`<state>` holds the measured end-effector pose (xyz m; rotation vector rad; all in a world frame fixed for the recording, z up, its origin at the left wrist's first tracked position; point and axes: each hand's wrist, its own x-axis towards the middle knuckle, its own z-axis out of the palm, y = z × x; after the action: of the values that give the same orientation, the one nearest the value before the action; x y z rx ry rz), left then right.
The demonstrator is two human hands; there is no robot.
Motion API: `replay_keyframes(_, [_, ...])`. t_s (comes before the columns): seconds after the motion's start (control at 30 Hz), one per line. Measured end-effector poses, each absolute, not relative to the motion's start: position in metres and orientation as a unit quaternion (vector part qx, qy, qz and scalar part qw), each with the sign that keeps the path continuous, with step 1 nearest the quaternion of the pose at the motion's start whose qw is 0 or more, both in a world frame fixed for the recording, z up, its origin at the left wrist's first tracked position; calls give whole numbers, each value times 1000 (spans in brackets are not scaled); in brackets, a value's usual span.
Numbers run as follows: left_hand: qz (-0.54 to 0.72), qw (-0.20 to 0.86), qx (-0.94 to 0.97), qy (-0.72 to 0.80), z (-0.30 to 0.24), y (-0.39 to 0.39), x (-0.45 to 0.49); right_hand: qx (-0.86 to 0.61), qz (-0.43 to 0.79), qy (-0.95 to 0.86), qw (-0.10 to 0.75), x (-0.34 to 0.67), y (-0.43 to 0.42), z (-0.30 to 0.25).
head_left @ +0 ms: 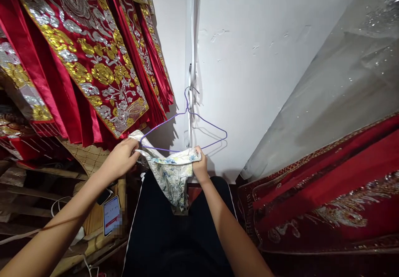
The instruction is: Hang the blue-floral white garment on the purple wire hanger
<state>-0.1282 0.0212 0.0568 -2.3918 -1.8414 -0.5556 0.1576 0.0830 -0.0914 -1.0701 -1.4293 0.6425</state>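
A purple wire hanger [168, 121] hangs by its hook near a pale vertical strip on the wall. Around its left end lies part of a white garment [170, 177] with a blue and yellow floral print. My left hand [126, 154] is closed on the garment's left side, close to the hanger's left corner. Below the hanger's bar, my right hand [200, 167] pinches the garment's right edge. The hanger's right end is bare. The garment's lower part droops between my knees, and its exact kind cannot be made out.
Red cloth with gold and silver sequins [102, 73] hangs at upper left. A lit phone [111, 215] lies on a bamboo surface at lower left, near white cables. Another red embroidered cloth [327, 202] and translucent sheeting [327, 90] are at right.
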Motion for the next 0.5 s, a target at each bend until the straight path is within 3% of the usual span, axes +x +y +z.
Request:
replay_keyframes(0.17, [-288, 1, -805, -518, 84, 39, -84, -438, 269, -601, 612, 167, 77, -90])
replay_keyframes(0.37, [-376, -29, -765, -522, 58, 81, -37, -464, 258, -588, 610, 182, 69, -91])
replay_keyframes(0.5, [-406, -29, -745, -528, 46, 89, -33, -458, 288, -622, 566, 196, 67, -77])
